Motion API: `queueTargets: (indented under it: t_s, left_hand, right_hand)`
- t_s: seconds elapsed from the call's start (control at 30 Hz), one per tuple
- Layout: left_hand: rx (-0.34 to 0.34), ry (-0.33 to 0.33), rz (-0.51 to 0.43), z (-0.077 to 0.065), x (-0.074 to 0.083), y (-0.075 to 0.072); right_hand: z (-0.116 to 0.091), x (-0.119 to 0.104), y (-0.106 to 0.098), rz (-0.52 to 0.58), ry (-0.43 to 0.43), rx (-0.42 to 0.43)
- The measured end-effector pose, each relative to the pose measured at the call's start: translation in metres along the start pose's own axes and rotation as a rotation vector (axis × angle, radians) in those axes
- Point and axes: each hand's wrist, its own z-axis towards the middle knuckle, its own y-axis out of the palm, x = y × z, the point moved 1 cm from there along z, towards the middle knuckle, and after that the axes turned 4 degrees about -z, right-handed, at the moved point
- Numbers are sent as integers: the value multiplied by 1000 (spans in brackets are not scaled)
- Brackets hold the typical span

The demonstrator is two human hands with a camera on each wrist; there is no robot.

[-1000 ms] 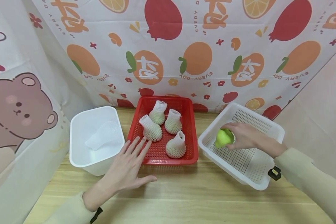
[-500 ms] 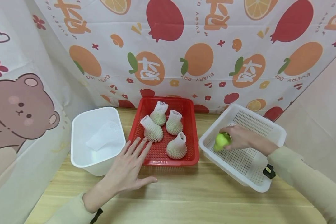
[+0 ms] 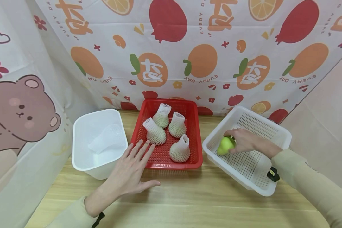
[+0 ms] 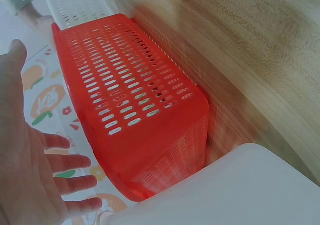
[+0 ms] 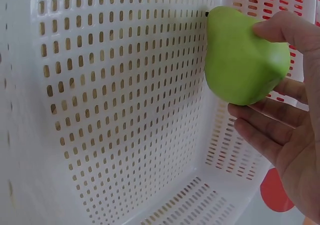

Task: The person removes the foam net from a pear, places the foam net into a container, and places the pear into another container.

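Note:
My right hand point(image 3: 243, 141) holds a bare green pear point(image 3: 226, 145) low inside the white perforated basket point(image 3: 277, 133), by its left end. In the right wrist view the thumb lies on the pear's skin point(image 5: 242, 60) and several fingers curl beneath it. The left hand point(image 3: 131, 173) is spread flat, palm down, with its fingertips over the front left corner of the red basket point(image 3: 199, 152). It grips nothing. Several foam-netted fruits, such as this one point(image 3: 179, 150), stand or lean in the red basket.
A white tub point(image 3: 82, 160) stands at the left, with an empty foam net point(image 3: 104, 139) lying in it. The wooden table point(image 3: 188, 202) runs along the front. A fruit-printed cloth point(image 3: 176, 63) hangs close behind the baskets.
The right hand has moved down and slightly left with the pear, bringing it lower in the white basket. The left hand keeps its place over the red basket's corner.

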Motion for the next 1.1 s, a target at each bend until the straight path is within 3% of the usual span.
queueTargets:
  t_s: [0.63, 0.83, 1.1]
  left_hand:
    - [1, 5, 10, 0, 0, -1]
    - [-2, 11, 4, 1, 1, -3]
    - [-6, 30, -4, 8, 0, -9]
  right_hand:
    - [0, 10, 2, 10, -8, -51]
    - [-2, 8, -5, 37, 39, -73]
    - [-10, -1, -24, 21, 96, 9]
